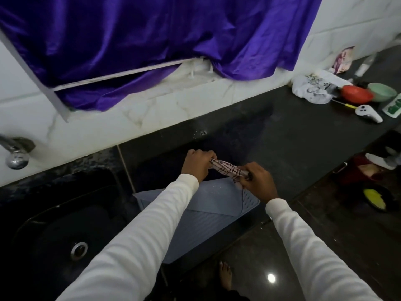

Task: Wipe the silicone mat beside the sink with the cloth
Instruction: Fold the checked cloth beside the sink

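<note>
Both hands — left and right — grip the twisted cloth by its ends above the mat beside the sink, apparently wringing — next it likely needs spreading and pressing onto the mat.

Free room and obstacles: bare dark counter beyond and right of mat, open to passage. Far right end crowded w/ bowls, plastic bag, controller. Left: sink w/ tap above. Rear: tiled wall.
</note>
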A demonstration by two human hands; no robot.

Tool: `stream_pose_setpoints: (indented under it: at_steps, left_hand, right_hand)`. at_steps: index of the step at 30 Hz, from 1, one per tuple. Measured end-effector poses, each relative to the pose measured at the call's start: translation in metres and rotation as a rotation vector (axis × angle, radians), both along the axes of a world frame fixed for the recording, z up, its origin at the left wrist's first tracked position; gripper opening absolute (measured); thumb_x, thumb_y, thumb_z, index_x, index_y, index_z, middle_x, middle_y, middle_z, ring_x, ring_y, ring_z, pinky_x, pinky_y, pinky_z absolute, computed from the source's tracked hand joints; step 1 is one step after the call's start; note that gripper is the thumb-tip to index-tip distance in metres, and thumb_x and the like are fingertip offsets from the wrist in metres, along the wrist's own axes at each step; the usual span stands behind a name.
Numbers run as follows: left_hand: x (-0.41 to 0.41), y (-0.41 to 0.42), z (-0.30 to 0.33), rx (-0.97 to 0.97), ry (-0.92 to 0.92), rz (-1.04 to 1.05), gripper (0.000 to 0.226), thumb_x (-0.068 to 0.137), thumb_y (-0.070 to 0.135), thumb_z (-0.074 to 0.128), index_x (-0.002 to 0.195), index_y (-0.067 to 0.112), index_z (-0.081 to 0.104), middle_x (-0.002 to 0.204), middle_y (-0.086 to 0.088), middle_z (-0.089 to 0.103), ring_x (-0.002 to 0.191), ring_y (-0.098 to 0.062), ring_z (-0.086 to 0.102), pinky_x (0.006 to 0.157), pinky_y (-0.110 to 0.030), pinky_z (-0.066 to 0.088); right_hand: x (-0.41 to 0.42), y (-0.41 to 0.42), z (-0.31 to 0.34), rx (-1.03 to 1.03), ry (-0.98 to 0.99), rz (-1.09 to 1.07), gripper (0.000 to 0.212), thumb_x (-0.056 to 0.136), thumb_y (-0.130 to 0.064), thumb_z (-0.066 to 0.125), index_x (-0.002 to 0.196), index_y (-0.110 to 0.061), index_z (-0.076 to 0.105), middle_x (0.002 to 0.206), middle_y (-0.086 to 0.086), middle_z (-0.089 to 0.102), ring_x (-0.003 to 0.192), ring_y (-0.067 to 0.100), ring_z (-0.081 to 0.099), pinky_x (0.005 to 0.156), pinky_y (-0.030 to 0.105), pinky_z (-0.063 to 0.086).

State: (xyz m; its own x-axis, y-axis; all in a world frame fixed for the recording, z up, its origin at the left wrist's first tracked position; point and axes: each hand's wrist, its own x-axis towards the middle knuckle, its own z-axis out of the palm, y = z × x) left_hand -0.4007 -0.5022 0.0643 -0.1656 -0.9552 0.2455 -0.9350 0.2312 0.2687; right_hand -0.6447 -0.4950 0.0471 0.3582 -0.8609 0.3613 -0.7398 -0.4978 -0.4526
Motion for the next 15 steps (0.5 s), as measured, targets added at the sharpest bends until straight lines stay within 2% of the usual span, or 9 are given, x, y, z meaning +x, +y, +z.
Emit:
stream_pose_setpoints:
  at_steps: [7, 15]
  left_hand:
    - [-0.058, -0.05, 0.0, 0.012, -0.05, 0.026, 0.035, 0.071, 0.004, 0.071, 0.1, 0.023, 0.064, 0.082, 0.0, 0.069, 0.078, -0.026, 0.062, 0.084, -0.04, 0.043]
    - [-0.129, -0.088, -0.022, 0.153, -0.099, -0.009, 0.028, 0.075, 0.01, 0.061, 0.098, 0.026, 0.061, 0.09, 0.0, 0.07, 0.086, -0.026, 0.061, 0.089, -0.038, 0.036]
  right_hand:
    - [-0.049, -0.029, -0.014, 0.035, -0.125, -0.001, 0.025, 0.072, -0.009, 0.076, 0.096, -0.01, 0.066, 0.09, 0.0, 0.061, 0.076, 0.013, 0.057, 0.06, 0.027, 0.048]
    - [-0.105, -0.043, -0.038, 0.114, -0.073, -0.089, 0.021, 0.072, -0.012, 0.077, 0.089, -0.013, 0.065, 0.086, 0.0, 0.061, 0.072, 0.015, 0.059, 0.057, 0.028, 0.048]
